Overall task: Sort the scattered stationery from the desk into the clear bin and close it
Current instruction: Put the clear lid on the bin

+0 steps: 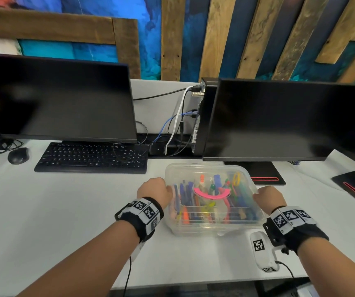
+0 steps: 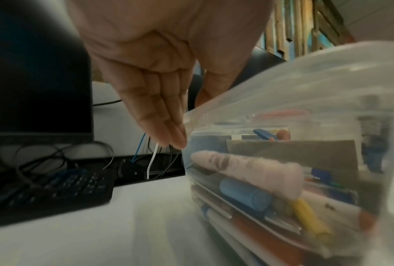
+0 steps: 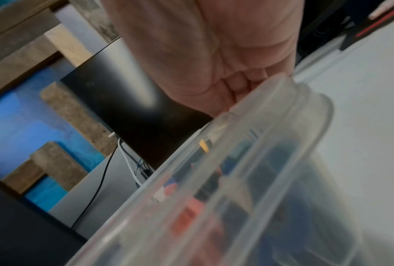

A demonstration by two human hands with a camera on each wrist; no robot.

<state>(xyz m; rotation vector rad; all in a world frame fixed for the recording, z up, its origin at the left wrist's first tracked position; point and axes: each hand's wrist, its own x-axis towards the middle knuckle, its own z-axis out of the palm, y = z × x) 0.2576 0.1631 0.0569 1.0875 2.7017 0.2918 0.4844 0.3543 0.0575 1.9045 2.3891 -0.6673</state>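
The clear bin [image 1: 193,229] stands on the white desk in front of the right monitor, its clear lid [image 1: 206,169] lying on top. Inside lie several pens and markers and a pink curved piece [image 1: 212,195]. My left hand [image 1: 155,188] is at the bin's left side. In the left wrist view its fingers [image 2: 161,111] point straight down against the lid's rim [image 2: 259,86], and the thumb reaches over the top. My right hand [image 1: 268,197] grips the right side, with its fingers [image 3: 244,79] curled at the lid's rim [image 3: 271,100]. The fingertips are hidden there.
A black keyboard [image 1: 90,157] and mouse [image 1: 18,155] lie at the left under a dark monitor [image 1: 54,97]. A second monitor [image 1: 279,121] stands right behind the bin on a black and red base [image 1: 266,176]. Cables [image 1: 178,121] hang between them. The desk's front edge [image 1: 193,284] is near.
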